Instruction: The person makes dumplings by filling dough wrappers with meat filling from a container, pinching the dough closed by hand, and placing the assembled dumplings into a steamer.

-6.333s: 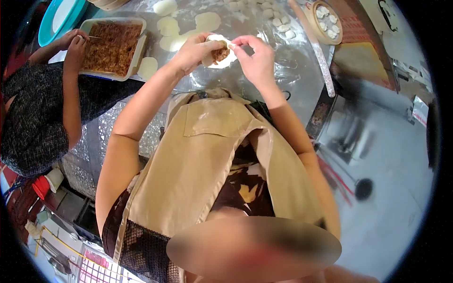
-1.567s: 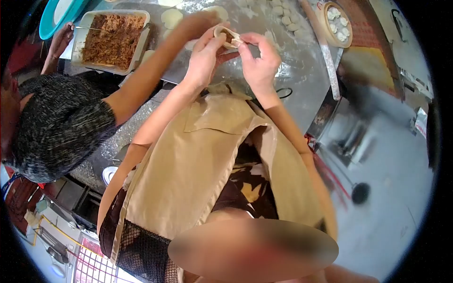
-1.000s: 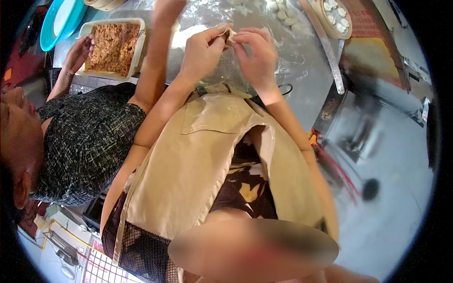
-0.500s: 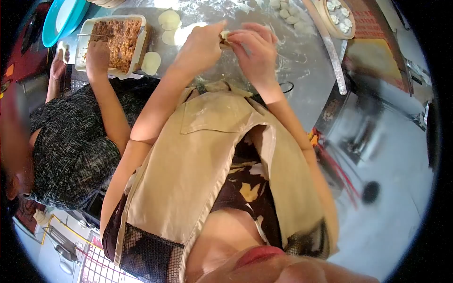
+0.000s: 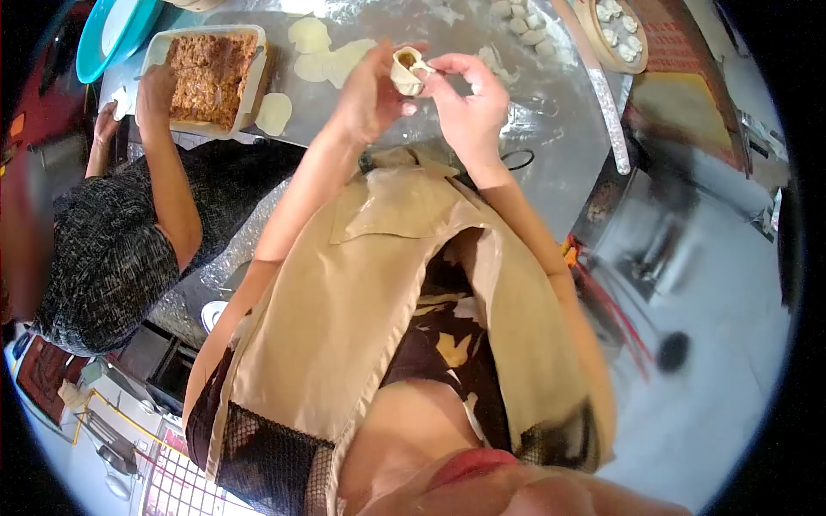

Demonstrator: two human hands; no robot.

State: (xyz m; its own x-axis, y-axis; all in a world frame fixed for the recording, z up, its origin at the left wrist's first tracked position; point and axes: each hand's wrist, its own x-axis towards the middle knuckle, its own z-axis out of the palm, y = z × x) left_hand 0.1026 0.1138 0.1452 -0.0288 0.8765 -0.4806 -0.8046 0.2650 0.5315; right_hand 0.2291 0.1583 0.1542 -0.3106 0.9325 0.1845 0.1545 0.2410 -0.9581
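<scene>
Fingers (image 5: 465, 64) pinching open dumpling (image 5: 404, 84) — dough rounds (image 5: 274, 114), filling tub (image 5: 254, 84) nearby

Dumpling (image 5: 404, 81) — partly hidden, teal basin (image 5: 132, 43) — cropped

R of filling tub (image 5: 249, 90): loose wrapper (image 5: 274, 113) just beside it, then a strip of tabletop (image 5: 314, 112) w/ room to pass, then left hand (image 5: 370, 99), stuffed dough (image 5: 408, 72) & right hand (image 5: 469, 103) block. Farther R of tub: wide gap b/w right hand & rolling pin (image 5: 598, 90); pin + steamer (image 5: 631, 62) bar beyond. Tub's L end: co-worker's hand (image 5: 157, 86) obstructs.
</scene>
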